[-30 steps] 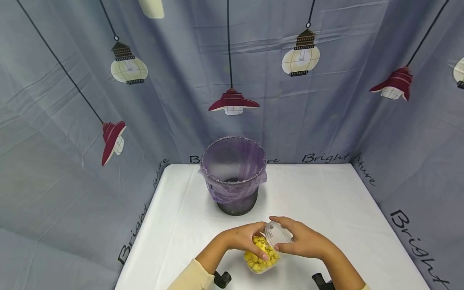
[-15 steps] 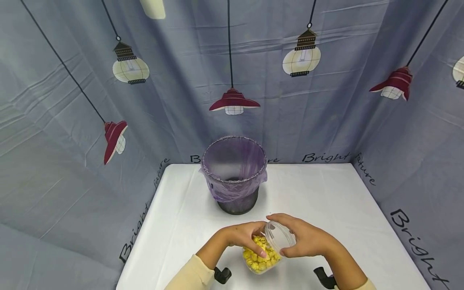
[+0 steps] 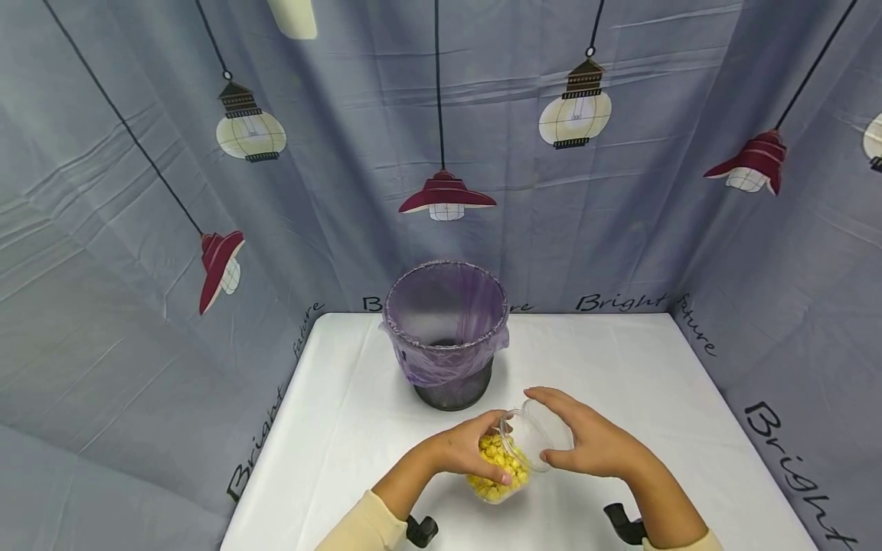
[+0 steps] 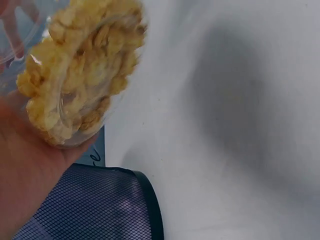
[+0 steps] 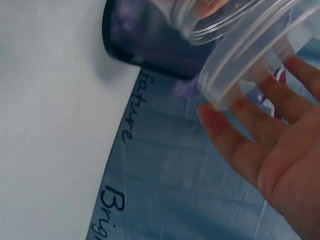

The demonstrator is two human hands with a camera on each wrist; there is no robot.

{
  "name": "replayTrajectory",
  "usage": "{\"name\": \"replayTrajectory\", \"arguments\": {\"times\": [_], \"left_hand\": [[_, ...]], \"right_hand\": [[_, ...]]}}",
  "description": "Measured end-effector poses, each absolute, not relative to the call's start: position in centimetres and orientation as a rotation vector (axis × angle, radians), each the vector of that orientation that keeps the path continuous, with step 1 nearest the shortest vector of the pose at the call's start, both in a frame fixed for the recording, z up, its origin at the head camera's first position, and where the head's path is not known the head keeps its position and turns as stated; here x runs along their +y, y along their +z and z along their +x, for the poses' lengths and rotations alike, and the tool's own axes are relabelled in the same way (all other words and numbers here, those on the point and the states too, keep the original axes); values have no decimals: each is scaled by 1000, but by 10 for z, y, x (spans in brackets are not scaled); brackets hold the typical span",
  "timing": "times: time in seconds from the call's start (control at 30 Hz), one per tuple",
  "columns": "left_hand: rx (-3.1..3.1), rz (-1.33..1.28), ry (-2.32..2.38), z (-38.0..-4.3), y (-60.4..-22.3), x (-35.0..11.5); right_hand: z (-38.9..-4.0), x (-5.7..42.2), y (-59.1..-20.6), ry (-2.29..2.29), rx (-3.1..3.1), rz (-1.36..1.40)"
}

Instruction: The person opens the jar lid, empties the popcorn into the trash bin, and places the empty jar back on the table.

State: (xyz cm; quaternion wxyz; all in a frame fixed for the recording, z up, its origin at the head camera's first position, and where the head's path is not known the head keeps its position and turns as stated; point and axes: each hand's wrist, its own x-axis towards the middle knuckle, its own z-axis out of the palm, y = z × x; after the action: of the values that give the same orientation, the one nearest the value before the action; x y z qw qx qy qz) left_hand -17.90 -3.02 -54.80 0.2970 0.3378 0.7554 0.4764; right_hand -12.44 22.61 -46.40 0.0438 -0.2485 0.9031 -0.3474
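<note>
A clear plastic jar of yellow popcorn is tilted in my left hand, its mouth facing right. My fingers and thumb curl round its body, and in the left wrist view the palm of my left hand is against it. Just right of the mouth, my right hand grips a clear round lid by its edge. The right wrist view shows the lid close to the threaded jar neck, with the fingers of my right hand spread round the rim.
Behind the hands stands a black mesh waste bin with a purple liner folded over its rim. The white table ends at a grey-blue curtain printed with lamps, which runs along the back and both sides.
My right hand has moved a little right and away from me with the lid, and a gap shows between it and the jar mouth. The jar has shifted slightly up in view.
</note>
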Motion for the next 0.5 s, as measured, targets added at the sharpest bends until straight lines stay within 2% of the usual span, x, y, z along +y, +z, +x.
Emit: {"name": "replayTrajectory", "arguments": {"times": [0.23, 0.5], "left_hand": [[2213, 827, 1287, -175, -556, -26], [2270, 791, 1318, -172, -559, -25]], "right_hand": [[-131, 236, -466, -1032, 2891, -661], [-148, 260, -488, -918, 3027, -341]]}}
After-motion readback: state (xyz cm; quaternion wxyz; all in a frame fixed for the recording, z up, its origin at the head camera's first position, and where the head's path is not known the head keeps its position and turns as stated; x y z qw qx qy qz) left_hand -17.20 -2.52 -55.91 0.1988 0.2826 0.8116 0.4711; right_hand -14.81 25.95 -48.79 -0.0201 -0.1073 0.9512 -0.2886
